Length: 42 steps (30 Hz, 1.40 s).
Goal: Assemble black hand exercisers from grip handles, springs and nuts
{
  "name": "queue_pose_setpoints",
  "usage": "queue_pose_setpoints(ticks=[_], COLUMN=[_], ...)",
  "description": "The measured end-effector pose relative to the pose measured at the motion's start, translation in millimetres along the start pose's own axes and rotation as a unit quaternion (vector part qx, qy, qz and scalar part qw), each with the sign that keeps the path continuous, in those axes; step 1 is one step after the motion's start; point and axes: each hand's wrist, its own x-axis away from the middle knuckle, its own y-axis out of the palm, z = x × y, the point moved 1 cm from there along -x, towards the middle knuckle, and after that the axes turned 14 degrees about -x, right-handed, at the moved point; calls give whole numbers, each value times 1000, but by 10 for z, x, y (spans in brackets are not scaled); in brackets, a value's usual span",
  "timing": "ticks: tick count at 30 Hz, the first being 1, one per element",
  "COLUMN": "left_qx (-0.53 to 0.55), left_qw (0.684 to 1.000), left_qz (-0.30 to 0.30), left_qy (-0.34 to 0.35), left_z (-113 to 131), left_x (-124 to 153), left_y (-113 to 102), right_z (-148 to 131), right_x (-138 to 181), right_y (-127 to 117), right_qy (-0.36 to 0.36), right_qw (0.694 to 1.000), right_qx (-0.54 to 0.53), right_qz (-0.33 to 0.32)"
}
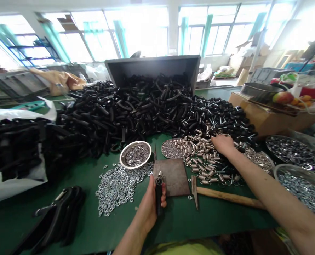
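Note:
My left hand (149,207) is closed around a black curved handle (159,193) held upright, its metal-ringed end up, just at the near edge of a brown metal plate (173,177). My right hand (222,144) reaches forward, palm down, fingers curled into a scatter of small metal springs (202,161) at the foot of a big heap of black handles (136,106). What the right fingers hold, if anything, is hidden.
A steel bowl of washers (135,154) and loose washers (115,186) lie left of the plate. A wooden-handled hammer (226,196) lies to its right. Metal pans of small parts (295,152) stand far right. A grey bin (152,69) is tipped behind the heap. Black finished pieces (62,216) lie near left.

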Motion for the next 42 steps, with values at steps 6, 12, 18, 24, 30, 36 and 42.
queue_pose_setpoints(ticks=[6,12,18,24,30,36,42], left_qx=[106,206,230,189,115,102,87], left_qw=[994,978,971,977,975,967,970], left_qz=[3,-24,-38,7,54,80,79], left_qy=[-15,18,44,100,184,221,215], left_z=[48,70,88,97,128,105,101], left_x=[-88,-122,-73,3,68,17,5], left_y=[-39,-53,47,144,166,128,96], right_z=[-105,-710,-1391,-1600,-1643,-1601,-1620], right_x=[109,769,1505,1604,1559,1606,1633], right_y=[39,122,219,425,482,472,450], right_qy=[-32,-211,-367,-416,-199,-276,-249], right_qw=[999,963,836,826,893,869,868], right_qx=[35,-156,-406,-381,-388,-406,-422], right_qz=[-4,60,-29,8,-117,-63,-81])
